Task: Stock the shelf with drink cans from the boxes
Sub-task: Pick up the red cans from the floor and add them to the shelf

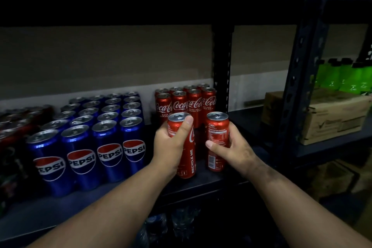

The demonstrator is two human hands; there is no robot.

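Observation:
My left hand grips a tall red Coca-Cola can, thumb up near its rim, and the can leans slightly left. My right hand grips a second red Coca-Cola can, which stands upright just right of the first. Both cans are at the front of the dark shelf; whether their bases touch it I cannot tell. Behind them stands a block of several red Coca-Cola cans in rows at the back of the shelf.
Several blue Pepsi cans fill the shelf to the left, with dark red cans beyond. A black perforated upright stands behind the Coca-Cola block, another to the right. The neighbouring shelf holds cardboard boxes and green bottles.

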